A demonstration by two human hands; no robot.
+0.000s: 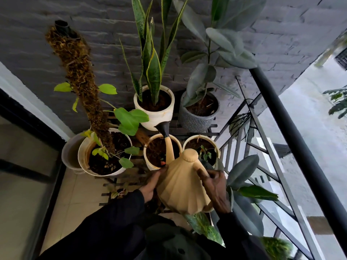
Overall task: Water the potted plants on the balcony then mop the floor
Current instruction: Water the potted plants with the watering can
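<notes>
- The beige watering can (pixel 183 186) is being held over the front pots, tilted forward so water can run toward its black spout head (pixel 163 130).
- It is being steadied by the left hand (pixel 152 184), pressed flat against its side.
- Its handle side is being wrapped by the right hand (pixel 216 188) (the handle itself is hidden), probably carrying the weight.
- The spout is being aimed between the middle front pot (pixel 163 151) and the snake plant's white pot (pixel 154 107); no stream is being shown.

- Watering can (pixel 183 186): pale tan, black spout tip.
- Centre pot (pixel 156 117): white.
- Right pot (pixel 195 120): grey, ribbed.
- Snake plant (pixel 153 68): dark green, yellow-edged.
- Upper-frame wall (pixel 56 12): grey brick.
</notes>
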